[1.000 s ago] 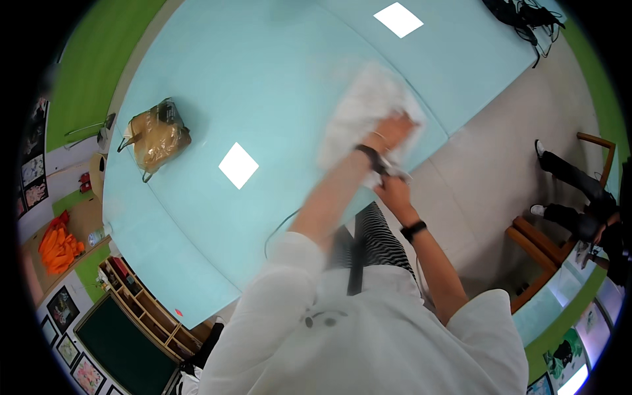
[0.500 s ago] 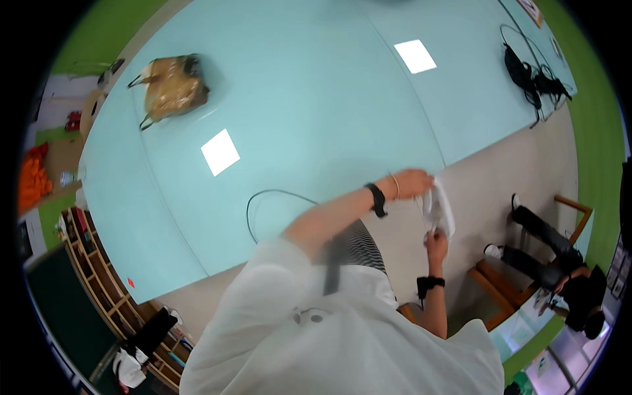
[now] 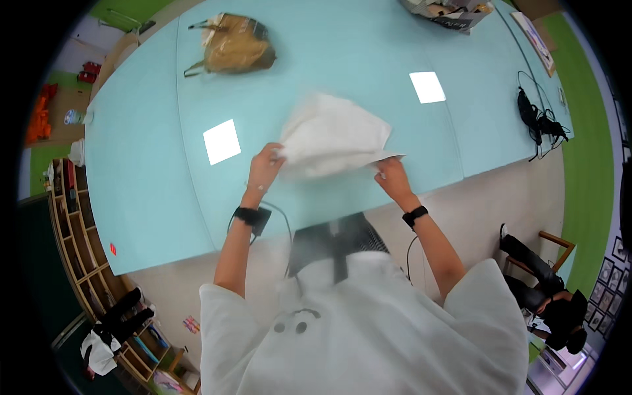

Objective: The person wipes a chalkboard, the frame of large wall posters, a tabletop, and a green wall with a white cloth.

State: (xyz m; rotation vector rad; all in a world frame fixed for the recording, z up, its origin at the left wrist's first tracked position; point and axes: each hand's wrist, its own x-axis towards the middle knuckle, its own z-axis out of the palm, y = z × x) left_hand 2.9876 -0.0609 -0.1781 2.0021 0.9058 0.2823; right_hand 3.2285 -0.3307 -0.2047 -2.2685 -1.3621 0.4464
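A soft white bag or folded cloth (image 3: 336,135) is spread between my hands above the pale blue table; motion smears its edges, and I cannot tell which of the two it is. At its near left corner, my left hand (image 3: 265,166) pinches the edge. My right hand (image 3: 393,179) grips the near right corner, where a flap of the white material sticks out past the fingers. Whatever lies beneath the white material is hidden.
A crumpled brown bag with handles (image 3: 238,49) lies at the far left of the table (image 3: 155,191). At the far right edge are a filled printed bag (image 3: 454,18) and tangled black straps (image 3: 540,122). Cables hang by my wrists. A seated person (image 3: 553,296) is at right, another person (image 3: 105,342) at lower left.
My hands have moved from beyond the table's near edge at right to over the table in front of me. The white thing, bunched before, is now spread wide between them.
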